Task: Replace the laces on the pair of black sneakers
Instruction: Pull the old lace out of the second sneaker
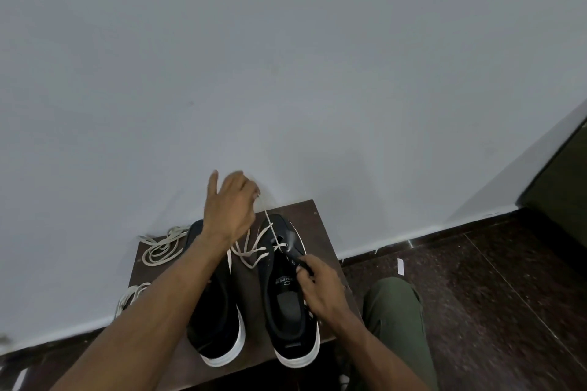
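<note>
Grey wall is backing a small brown bench (317, 216) carrying both black sneakers (286, 295). Left hand (230, 203) is pinching and pulling the white lace (270, 225) taut; right hand (317, 279) is gripping the right sneaker's eyelet edge. Hard pulling is risking the lace slipping out or the sneaker sliding off.

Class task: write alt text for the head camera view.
A person's left hand pulls a white lace up from the right black sneaker while the right hand grips its tongue; both sneakers sit on a small wooden table with spare laces.

Left hand (230, 203) pulling white lace (254, 246) taut, right hand (317, 282) pinching right sneaker (286, 292) tongue
</note>
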A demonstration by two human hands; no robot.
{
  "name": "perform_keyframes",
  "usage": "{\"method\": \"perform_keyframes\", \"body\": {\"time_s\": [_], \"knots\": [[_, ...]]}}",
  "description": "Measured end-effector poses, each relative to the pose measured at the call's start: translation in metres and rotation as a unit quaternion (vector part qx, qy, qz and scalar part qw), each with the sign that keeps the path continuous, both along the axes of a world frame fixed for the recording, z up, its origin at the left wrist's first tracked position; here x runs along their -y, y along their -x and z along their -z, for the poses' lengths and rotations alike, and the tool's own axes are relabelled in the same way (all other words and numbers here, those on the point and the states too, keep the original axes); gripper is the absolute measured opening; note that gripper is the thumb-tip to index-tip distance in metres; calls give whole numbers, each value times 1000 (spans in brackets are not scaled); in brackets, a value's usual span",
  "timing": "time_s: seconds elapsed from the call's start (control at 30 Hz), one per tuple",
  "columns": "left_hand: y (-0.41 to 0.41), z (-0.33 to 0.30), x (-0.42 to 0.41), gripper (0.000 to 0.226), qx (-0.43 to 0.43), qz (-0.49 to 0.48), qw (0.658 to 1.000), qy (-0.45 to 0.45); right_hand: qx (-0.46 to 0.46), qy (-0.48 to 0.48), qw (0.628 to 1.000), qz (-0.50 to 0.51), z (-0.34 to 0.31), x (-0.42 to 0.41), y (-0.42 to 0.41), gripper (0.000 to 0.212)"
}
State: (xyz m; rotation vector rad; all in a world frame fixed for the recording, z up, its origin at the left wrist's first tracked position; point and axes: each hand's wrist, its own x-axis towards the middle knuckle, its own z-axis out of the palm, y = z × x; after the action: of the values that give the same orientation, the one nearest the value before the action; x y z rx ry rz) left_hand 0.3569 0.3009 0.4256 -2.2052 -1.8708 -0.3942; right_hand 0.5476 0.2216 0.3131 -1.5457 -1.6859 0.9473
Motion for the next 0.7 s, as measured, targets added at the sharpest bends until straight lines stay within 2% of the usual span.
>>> {"method": "perform_keyframes", "body": {"time_s": [0.13,0.23,0.4,0.7], "knots": [[16,-22,-13,17,23,-46,997,-64,-9,8,1000,-1,0,0,1,13],[15,-19,-11,19,25,-68,997,-36,-8,9,1000,-2,0,0,1,13],[13,-12,-4,22,112,-153,981,-41,-17,16,1000,-4,-3,0,0,12],[25,-8,2,26,89,-202,975,-16,-16,43,999,-2,-7,-3,-1,15]]}}
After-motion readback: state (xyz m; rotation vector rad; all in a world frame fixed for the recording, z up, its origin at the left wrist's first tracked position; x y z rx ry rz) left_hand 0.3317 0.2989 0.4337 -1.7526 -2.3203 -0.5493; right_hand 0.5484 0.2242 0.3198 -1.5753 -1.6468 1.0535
